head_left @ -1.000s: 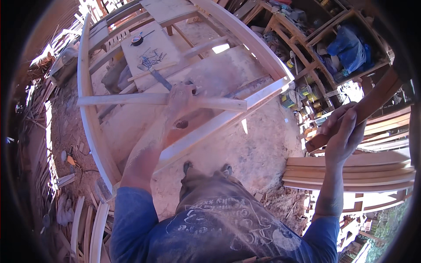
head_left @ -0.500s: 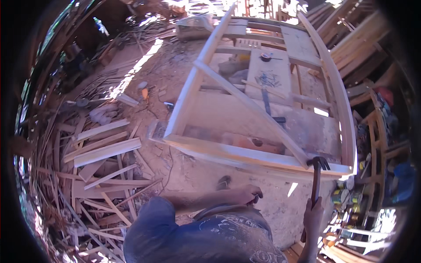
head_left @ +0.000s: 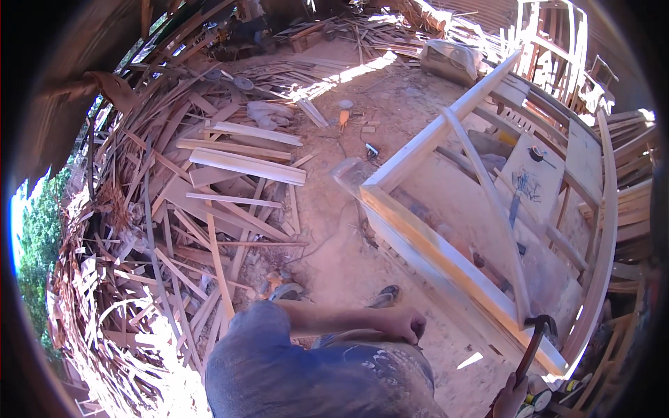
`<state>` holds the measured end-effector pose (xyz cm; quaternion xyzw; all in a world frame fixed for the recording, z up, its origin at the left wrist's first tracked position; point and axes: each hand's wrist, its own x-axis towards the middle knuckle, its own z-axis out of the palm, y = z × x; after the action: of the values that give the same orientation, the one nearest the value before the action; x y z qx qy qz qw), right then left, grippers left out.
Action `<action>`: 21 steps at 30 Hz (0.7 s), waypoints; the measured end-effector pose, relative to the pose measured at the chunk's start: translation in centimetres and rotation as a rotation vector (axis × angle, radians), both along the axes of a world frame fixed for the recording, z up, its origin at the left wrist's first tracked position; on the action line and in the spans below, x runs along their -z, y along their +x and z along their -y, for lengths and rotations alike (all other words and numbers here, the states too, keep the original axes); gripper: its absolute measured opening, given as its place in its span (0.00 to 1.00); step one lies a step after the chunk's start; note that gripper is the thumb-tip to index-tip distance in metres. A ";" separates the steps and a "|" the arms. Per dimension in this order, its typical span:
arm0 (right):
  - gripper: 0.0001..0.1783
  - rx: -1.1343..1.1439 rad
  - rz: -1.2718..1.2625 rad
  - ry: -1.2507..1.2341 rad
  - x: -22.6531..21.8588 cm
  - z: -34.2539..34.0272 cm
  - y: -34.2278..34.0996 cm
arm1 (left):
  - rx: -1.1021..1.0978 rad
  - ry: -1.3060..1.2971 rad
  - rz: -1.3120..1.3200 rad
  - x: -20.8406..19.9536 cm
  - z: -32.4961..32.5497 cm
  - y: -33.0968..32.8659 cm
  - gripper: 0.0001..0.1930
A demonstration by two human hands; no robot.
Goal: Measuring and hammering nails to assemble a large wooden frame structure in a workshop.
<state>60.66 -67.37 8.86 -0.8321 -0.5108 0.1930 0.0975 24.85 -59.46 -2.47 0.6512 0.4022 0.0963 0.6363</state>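
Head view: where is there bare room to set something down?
Mostly bare: the dusty floor between the scrap wood and the wooden frame, and the strip between that frame and the left hand. Crowded: the scrap wood, and the board with nails inside the frame.

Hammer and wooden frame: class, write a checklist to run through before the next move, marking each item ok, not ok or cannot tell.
1. Right hand gripping the hammer by its handle: ok.
2. Left hand clear of the hammer's head: ok, well apart.
3. Left hand steadying the diagonal strip on the frame: not ok, not touching it.
4. Left hand holding a nail: cannot tell, its fingers are curled.
5. Floor free of loose wood: not ok, offcuts lie strewn at the left.
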 end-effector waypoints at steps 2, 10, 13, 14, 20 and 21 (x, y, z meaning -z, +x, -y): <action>0.24 0.127 -0.210 -0.036 1.5 -0.2 1.3 | 0.069 0.053 -0.017 -0.3 -1.1 0.0 0.10; 0.20 0.119 -0.356 0.021 2.4 -5.5 -2.1 | 0.551 0.212 -0.212 -2.1 -9.0 -1.7 0.08; 0.18 0.271 -0.607 0.023 1.5 -9.2 -4.6 | 0.529 0.311 -0.284 -2.6 -12.5 -3.2 0.09; 0.17 0.303 -0.723 0.008 1.5 -10.8 -5.3 | 0.501 0.318 -0.265 -2.6 -13.7 -4.0 0.10; 0.16 0.352 -0.679 0.127 1.1 -19.1 -12.9 | 0.236 0.247 -0.062 -5.0 -22.3 -10.8 0.12; 0.16 0.357 -0.678 0.123 1.4 -20.2 -13.5 | 0.158 0.146 0.006 -6.2 -24.3 -12.1 0.13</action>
<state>47.20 -47.13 7.43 -0.7895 -0.3073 0.4060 0.3428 12.72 -35.19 3.74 0.7252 0.3396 0.0769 0.5939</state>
